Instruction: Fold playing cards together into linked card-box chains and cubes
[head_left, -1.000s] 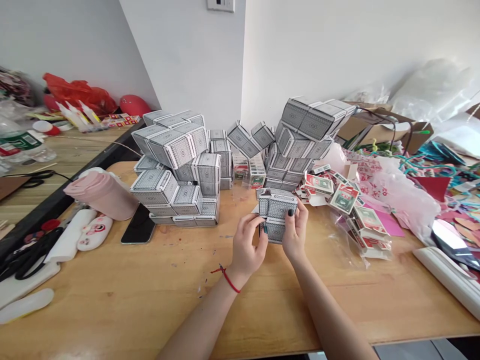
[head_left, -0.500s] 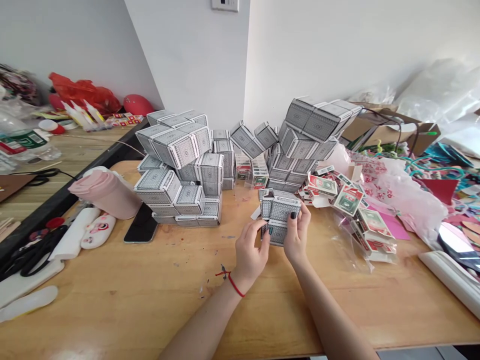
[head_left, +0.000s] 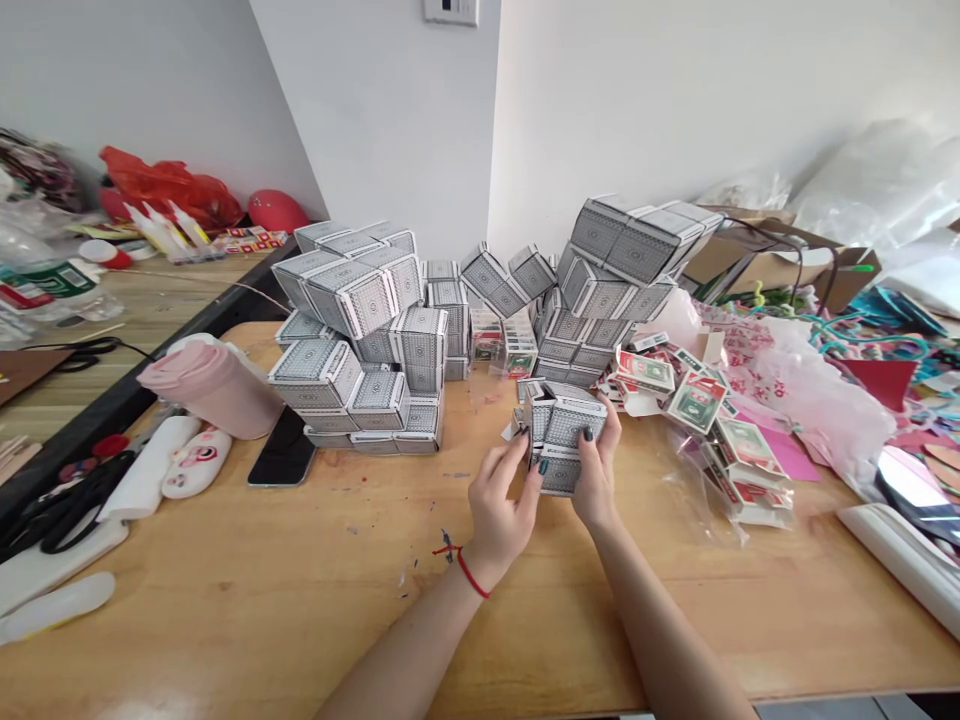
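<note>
Both my hands hold one small grey patterned paper box (head_left: pixel 562 432) just above the wooden table (head_left: pixel 300 580), in the middle of the view. My left hand (head_left: pixel 504 505), with a red string at the wrist, grips its left side with curled fingers. My right hand (head_left: pixel 598 470) clasps its right side, dark-nailed fingers over the front face. The box's top flaps stand partly open. Behind it rise two heaps of the same grey boxes, a left pile (head_left: pixel 360 330) and a right pile (head_left: pixel 607 275).
Red and green printed packets (head_left: pixel 697 400) in clear plastic lie to the right, beside pink bags and coloured paper scraps. A pink roll (head_left: pixel 214 385), a dark phone (head_left: pixel 283 455), white items and black scissors (head_left: pixel 52 515) lie at the left. A second table holds a bottle and glue tubes.
The box has been turned slightly in my hands, and my left fingers have shifted up along its left side. The view has drifted a little.
</note>
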